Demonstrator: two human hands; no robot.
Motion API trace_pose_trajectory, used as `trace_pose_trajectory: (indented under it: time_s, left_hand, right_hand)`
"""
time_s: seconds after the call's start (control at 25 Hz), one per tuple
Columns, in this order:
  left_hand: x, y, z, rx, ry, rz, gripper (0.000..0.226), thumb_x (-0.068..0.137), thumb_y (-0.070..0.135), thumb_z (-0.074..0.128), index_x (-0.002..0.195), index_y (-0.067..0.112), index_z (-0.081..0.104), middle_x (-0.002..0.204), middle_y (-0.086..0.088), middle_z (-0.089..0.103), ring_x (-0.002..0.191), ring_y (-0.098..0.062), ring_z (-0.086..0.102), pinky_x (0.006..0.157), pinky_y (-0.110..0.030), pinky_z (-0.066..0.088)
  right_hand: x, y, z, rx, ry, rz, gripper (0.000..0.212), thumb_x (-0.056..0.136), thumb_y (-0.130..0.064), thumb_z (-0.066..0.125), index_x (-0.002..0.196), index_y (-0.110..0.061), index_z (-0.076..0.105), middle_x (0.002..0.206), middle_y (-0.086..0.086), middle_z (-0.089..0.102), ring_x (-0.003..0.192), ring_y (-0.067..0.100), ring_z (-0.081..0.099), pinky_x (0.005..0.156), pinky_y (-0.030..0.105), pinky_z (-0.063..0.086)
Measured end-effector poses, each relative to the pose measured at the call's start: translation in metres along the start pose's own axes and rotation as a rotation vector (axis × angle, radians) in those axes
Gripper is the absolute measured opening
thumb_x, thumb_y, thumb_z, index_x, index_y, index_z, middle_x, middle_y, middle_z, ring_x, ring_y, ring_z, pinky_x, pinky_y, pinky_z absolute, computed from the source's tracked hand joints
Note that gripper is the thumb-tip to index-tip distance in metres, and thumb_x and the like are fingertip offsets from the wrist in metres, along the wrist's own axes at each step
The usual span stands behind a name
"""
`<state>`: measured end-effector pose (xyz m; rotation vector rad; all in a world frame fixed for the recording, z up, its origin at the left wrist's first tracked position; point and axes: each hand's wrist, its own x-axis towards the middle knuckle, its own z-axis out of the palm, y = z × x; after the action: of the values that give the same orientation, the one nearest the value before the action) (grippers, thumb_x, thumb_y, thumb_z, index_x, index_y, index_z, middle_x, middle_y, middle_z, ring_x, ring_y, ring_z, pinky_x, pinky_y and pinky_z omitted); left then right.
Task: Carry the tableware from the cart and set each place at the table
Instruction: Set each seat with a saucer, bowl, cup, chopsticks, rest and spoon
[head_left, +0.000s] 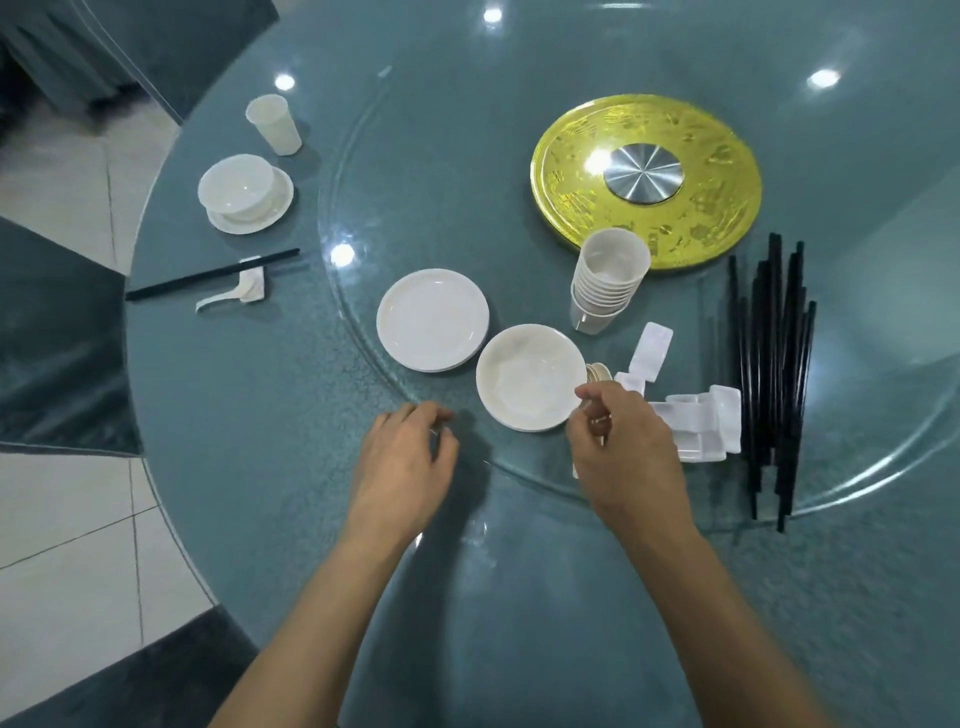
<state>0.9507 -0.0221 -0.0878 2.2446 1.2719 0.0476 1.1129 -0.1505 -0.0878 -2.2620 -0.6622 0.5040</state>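
My right hand (623, 447) is hiding part of the white rests (696, 423). Its fingers are curling at the bowl stack's (530, 376) right rim, and I cannot tell what they are pinching. My left hand (405, 452) is hanging loose, holding nothing. The black chopsticks (774, 374) are lying on the glass turntable (467, 156) at the right, pointing away from me. The stacked cups (608, 286) and plates (432, 319) are sitting nearby.

Both forearms are shown bare from the near edge up to the wrists, and the left hand (402, 457) and right hand (623, 441) are seen uncovered.
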Motion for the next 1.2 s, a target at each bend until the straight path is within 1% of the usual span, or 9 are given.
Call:
trace_pose_trajectory:
  time_s: [0.12,0.2,0.32,0.48,0.6,0.76,0.92,1.04,1.2]
  left_hand:
    - [0.016,-0.011,0.000,-0.007,0.036,-0.017,0.026,0.100,0.025,0.050,0.119,0.018,0.067,0.117,-0.001,0.069,0.110,-0.026,0.055,0.100,-0.040,0.043]
    - [0.027,-0.018,0.001,-0.031,0.060,-0.041,0.025,0.101,0.027,0.049,0.116,0.017,0.067,0.113,-0.001,0.069,0.108,-0.026,0.056,0.098,-0.042,0.045]
    - [0.041,-0.025,0.001,-0.056,0.105,-0.056,0.025,0.101,0.032,0.048,0.112,0.018,0.066,0.107,-0.002,0.071,0.103,-0.028,0.061,0.093,-0.047,0.049]
    - [0.055,-0.029,0.001,-0.071,0.162,-0.123,0.027,0.102,0.036,0.049,0.118,0.016,0.060,0.108,-0.003,0.072,0.099,-0.031,0.061,0.088,-0.048,0.049]
    - [0.064,-0.035,0.002,-0.134,0.208,-0.200,0.026,0.101,0.038,0.051,0.114,0.017,0.060,0.104,-0.004,0.072,0.099,-0.034,0.062,0.088,-0.049,0.050]
    - [0.079,-0.037,-0.001,-0.204,0.226,-0.332,0.027,0.099,0.043,0.054,0.106,0.018,0.062,0.099,-0.001,0.072,0.097,-0.030,0.065,0.085,-0.044,0.053]
    - [0.092,-0.035,-0.001,-0.220,0.240,-0.382,0.031,0.096,0.048,0.058,0.099,0.018,0.064,0.095,0.001,0.071,0.093,-0.026,0.065,0.084,-0.041,0.053]
    - [0.098,-0.034,-0.001,-0.225,0.237,-0.433,0.032,0.094,0.049,0.061,0.096,0.017,0.063,0.091,0.001,0.068,0.088,-0.023,0.062,0.078,-0.036,0.049]
    - [0.106,-0.037,0.000,-0.228,0.207,-0.460,0.029,0.092,0.045,0.064,0.090,0.016,0.065,0.089,-0.003,0.069,0.088,-0.026,0.064,0.077,-0.035,0.049]
  right_hand:
    - [0.004,-0.003,0.006,0.012,0.019,0.023,0.020,0.093,-0.023,0.058,0.113,-0.026,0.063,0.093,-0.005,0.063,0.082,0.020,0.062,0.075,0.041,0.055]
    - [0.007,-0.006,0.008,0.008,0.037,0.042,0.016,0.092,-0.024,0.058,0.108,-0.026,0.061,0.088,-0.006,0.062,0.081,0.021,0.062,0.073,0.044,0.055]
    - [0.010,-0.009,0.009,0.000,0.056,0.071,0.013,0.091,-0.024,0.060,0.105,-0.026,0.060,0.088,-0.007,0.063,0.083,0.021,0.061,0.075,0.042,0.053]
    - [0.013,-0.011,0.012,0.002,0.066,0.106,0.013,0.092,-0.025,0.060,0.104,-0.028,0.058,0.088,-0.007,0.062,0.083,0.021,0.061,0.075,0.040,0.052]
    - [0.016,-0.013,0.014,-0.016,0.084,0.123,0.011,0.091,-0.026,0.061,0.100,-0.029,0.055,0.085,-0.010,0.062,0.082,0.021,0.060,0.073,0.038,0.049]
    - [0.017,-0.015,0.017,-0.044,0.107,0.149,0.013,0.092,-0.031,0.063,0.095,-0.026,0.052,0.080,-0.010,0.061,0.080,0.022,0.059,0.070,0.038,0.048]
    - [0.016,-0.016,0.019,-0.051,0.124,0.198,0.020,0.092,-0.039,0.064,0.093,-0.026,0.048,0.077,-0.010,0.063,0.079,0.025,0.062,0.072,0.042,0.052]
    - [0.016,-0.017,0.019,-0.071,0.125,0.233,0.026,0.092,-0.042,0.065,0.094,-0.024,0.047,0.077,-0.007,0.064,0.079,0.027,0.061,0.072,0.041,0.050]
    - [0.018,-0.017,0.020,-0.103,0.126,0.261,0.026,0.092,-0.044,0.065,0.091,-0.021,0.052,0.079,-0.006,0.064,0.081,0.027,0.062,0.075,0.044,0.053]
